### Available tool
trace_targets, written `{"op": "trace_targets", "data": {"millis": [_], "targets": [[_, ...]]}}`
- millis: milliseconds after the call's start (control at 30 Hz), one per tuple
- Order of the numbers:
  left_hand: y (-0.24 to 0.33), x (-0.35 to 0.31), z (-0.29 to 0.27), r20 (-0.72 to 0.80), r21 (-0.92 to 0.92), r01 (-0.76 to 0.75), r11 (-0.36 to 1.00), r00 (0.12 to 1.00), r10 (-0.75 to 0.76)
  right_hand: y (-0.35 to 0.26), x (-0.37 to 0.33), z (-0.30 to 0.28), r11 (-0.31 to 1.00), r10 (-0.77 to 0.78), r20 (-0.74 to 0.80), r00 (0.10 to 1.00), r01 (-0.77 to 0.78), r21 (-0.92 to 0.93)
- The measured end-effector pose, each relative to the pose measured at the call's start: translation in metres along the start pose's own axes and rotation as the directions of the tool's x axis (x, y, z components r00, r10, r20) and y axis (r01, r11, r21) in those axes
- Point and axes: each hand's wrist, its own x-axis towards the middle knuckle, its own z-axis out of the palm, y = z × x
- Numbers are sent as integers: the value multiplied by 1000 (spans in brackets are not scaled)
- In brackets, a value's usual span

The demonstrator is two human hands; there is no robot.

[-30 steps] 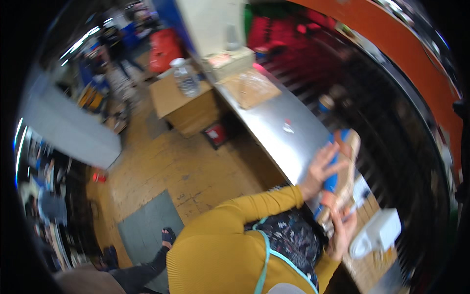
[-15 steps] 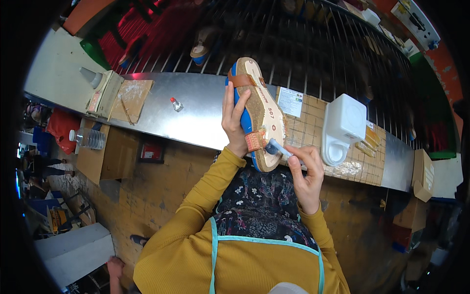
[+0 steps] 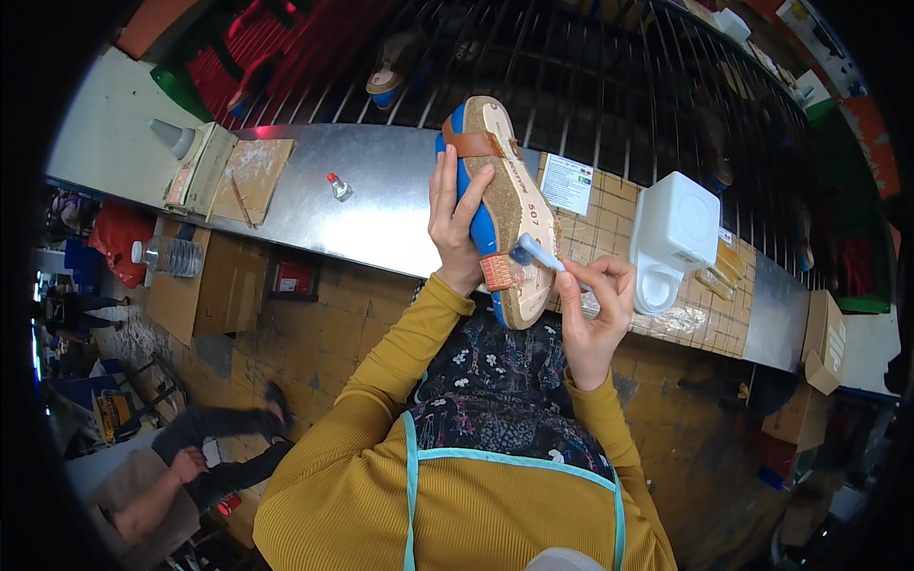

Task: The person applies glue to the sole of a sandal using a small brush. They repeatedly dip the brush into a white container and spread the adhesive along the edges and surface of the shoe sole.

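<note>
A half-made sandal (image 3: pixel 524 214) with cork sides and a tan underside is held sole up, its blue form showing along the left edge. Brown straps wrap around it near both ends. My left hand (image 3: pixel 457 214) is closed around its left side, thumb lying across the cork. A small brush (image 3: pixel 541 251) with a pale blue handle is pinched between the thumb and fingers of my right hand (image 3: pixel 600 309). Its dark bristles touch the underside beside the nearer strap, where the surface looks wet or stained.
A white plastic dispenser (image 3: pixel 681 228) stands on a cardboard sheet (image 3: pixel 606 205) at right. On the metal bench (image 3: pixel 386 219) is a small red-capped bottle (image 3: pixel 339 187). Beyond it runs a barred rack (image 3: pixel 533 71) carrying other sandals. Another person (image 3: pixel 157 490) is at lower left.
The brush has moved up the sole, from near the heel end to beside the nearer strap's upper edge. More of the other person has come into view at lower left.
</note>
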Motion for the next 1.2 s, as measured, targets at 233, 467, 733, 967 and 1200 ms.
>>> {"op": "trace_targets", "data": {"millis": [233,467,733,967,1200], "targets": [[3,6,-1,-6,7,-13,1000,1000,13,4,11,-4,984,-153,-29,988,149,-95],[4,9,-6,33,-23,24,999,999,-23,9,11,-14,993,-116,104,988,113,35],[18,18,-8,127,-117,109,987,987,-94,15,25,-16,971,-62,73,995,43,237],[14,17,-9,69,118,32,992,997,-40,4,2,-23,950,116,102,988,-140,278],[15,19,-12,36,173,-47,984,998,42,-7,-6,-21,977,128,17,992,-129,169]]}}
